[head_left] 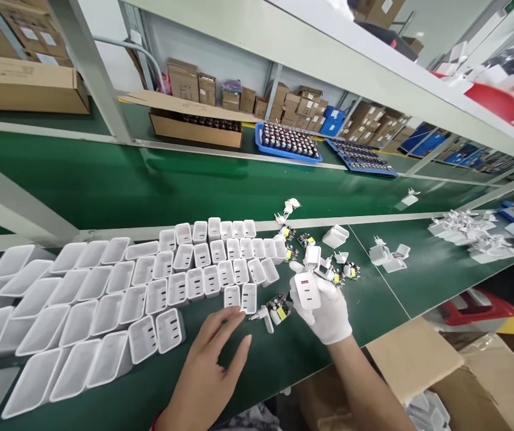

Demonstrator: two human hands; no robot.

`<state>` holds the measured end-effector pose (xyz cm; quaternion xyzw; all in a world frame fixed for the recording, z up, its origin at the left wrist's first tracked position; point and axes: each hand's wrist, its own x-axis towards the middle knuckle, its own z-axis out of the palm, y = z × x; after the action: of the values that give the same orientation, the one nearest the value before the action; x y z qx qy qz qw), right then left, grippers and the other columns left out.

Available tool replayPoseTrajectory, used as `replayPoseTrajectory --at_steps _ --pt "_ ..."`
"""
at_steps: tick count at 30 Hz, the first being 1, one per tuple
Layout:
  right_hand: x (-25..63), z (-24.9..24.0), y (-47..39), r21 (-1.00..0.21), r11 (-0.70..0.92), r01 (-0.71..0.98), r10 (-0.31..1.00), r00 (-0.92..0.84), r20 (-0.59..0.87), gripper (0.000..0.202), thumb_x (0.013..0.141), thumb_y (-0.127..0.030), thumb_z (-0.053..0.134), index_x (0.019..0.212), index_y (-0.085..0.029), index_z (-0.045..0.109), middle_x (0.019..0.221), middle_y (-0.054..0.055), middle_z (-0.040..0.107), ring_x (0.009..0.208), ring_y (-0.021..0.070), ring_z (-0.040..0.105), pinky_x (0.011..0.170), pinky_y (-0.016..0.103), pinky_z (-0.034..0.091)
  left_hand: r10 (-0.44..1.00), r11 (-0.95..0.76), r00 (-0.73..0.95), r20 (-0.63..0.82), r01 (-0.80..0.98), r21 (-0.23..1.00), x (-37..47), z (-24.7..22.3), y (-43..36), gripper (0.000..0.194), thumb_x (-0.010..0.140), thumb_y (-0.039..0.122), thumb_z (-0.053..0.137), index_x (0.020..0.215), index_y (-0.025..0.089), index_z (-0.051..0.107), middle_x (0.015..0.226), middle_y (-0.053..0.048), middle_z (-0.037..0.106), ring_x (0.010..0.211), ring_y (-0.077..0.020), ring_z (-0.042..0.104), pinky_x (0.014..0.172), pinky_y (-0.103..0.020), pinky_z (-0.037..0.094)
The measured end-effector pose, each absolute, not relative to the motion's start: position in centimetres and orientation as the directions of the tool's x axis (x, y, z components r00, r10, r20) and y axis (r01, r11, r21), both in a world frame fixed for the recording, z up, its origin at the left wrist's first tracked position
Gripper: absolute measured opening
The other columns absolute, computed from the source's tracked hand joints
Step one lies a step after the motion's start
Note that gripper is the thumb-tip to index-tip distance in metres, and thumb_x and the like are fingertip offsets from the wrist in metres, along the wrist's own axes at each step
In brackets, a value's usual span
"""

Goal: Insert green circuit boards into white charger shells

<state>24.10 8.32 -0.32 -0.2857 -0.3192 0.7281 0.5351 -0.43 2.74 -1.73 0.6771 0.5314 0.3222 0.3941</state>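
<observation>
Right hand (326, 308): gloved, closed around a white charger housing (307, 290), port face toward the camera.
Left hand (212, 353): bare, fingers spread, holding nothing, on the tabletop (284, 353).
Nearest part: circuit board (278, 309), between both hands, closer to the right.

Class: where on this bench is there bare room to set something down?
Bare green mat lies between the left hand and right hand, and right of it. Crowded: the white housings on the left, the loose parts ahead.

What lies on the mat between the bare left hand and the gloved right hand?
In the head view, a small circuit board with a white plug piece lies between left hand and right hand.
</observation>
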Motion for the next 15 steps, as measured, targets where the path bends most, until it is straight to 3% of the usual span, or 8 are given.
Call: replayPoseTrajectory --at_steps 4,6,8,10,12,13,14,15 --pt "24.6 -0.5 9.8 -0.787 -0.248 -0.565 0.952 -0.294 -0.088 0.029 0.090 -0.044 0.045 0.095 -0.016 0.052 0.069 0.001 0.050 0.039 0.0091 0.043 0.038 0.023 0.024 0.908 -0.398 0.192 0.373 0.680 0.617 0.0 -2.2 3.9 0.029 0.096 0.036 0.049 0.117 0.025 0.066 0.112 -0.007 0.065 0.100 -0.0206 0.067 0.074 -0.025 0.062" --pt "25.0 -0.2 10.5 -0.791 -0.268 -0.550 0.944 -0.313 -0.102 0.030 0.089 -0.044 0.046 0.096 -0.016 0.053 0.066 0.000 0.048 0.038 0.0094 0.040 0.038 0.023 0.024 0.865 -0.452 0.222 0.449 0.733 0.508 0.0 -2.5 4.4 0.028 0.096 0.032 0.050 0.118 0.023 0.064 0.106 -0.008 0.064 0.093 -0.0199 0.067 0.070 -0.026 0.061" --pt "25.2 0.6 11.7 -0.843 -0.245 -0.479 0.950 -0.291 -0.110 0.036 0.089 -0.044 0.046 0.111 -0.016 0.054 0.065 0.000 0.049 0.040 0.0106 0.040 0.039 0.024 0.026 0.836 -0.487 0.265 0.480 0.761 0.428 -0.1 -3.1 4.8 0.029 0.095 0.028 0.051 0.120 0.021 0.062 0.104 -0.009 0.063 0.092 -0.0205 0.065 0.069 -0.027 0.059" --pt "25.0 2.0 13.7 -0.956 -0.130 -0.262 0.975 -0.207 -0.076 0.049 0.089 -0.045 0.049 0.128 -0.015 0.049 0.069 0.002 0.052 0.046 0.0126 0.042 0.042 0.025 0.031 0.812 -0.524 0.320 0.489 0.769 0.366 -0.4 -3.9 5.0 0.029 0.093 0.024 0.053 0.121 0.020 0.062 0.103 -0.010 0.061 0.093 -0.0221 0.062 0.070 -0.029 0.056" --pt "24.1 3.6 17.0 -0.991 0.028 0.128 0.991 -0.132 0.011 0.059 0.090 -0.046 0.052 0.139 -0.014 0.042 0.078 0.004 0.057 0.056 0.0148 0.048 0.052 0.027 0.041 0.789 -0.553 0.356 0.501 0.766 0.328 -0.6 -4.8 5.0 0.027 0.092 0.020 0.054 0.117 0.020 0.063 0.101 -0.011 0.060 0.092 -0.0234 0.060 0.070 -0.030 0.054" --pt "23.4 4.3 19.1 -0.962 0.071 0.262 0.992 -0.123 0.040 0.060 0.091 -0.043 0.054 0.141 -0.013 0.042 0.084 0.006 0.059 0.063 0.0160 0.052 0.060 0.028 0.044 0.787 -0.555 0.358 0.503 0.767 0.322 -0.7 -5.3 5.0 0.026 0.092 0.019 0.053 0.115 0.019 0.064 0.099 -0.011 0.060 0.090 -0.0237 0.060 0.070 -0.031 0.052" --pt "22.7 4.8 21.4 -0.806 0.134 0.577 0.988 -0.144 0.062 0.056 0.096 -0.042 0.044 0.144 -0.014 0.039 0.091 0.008 0.061 0.073 0.0172 0.056 0.070 0.028 0.047 0.788 -0.551 0.353 0.505 0.769 0.324 -0.7 -5.7 5.0 0.024 0.092 0.017 0.053 0.113 0.020 0.064 0.097 -0.011 0.060 0.089 -0.0237 0.059 0.069 -0.031 0.051" --pt "21.9 5.0 23.8 -0.717 0.136 0.683 0.989 -0.136 0.057 0.051 0.097 -0.039 0.041 0.143 -0.016 0.041 0.095 0.009 0.062 0.079 0.0193 0.058 0.076 0.030 0.047 0.790 -0.542 0.336 0.513 0.774 0.328 -0.6 -6.1 4.9 0.024 0.091 0.015 0.053 0.112 0.020 0.065 0.096 -0.011 0.060 0.089 -0.0239 0.059 0.071 -0.032 0.051"
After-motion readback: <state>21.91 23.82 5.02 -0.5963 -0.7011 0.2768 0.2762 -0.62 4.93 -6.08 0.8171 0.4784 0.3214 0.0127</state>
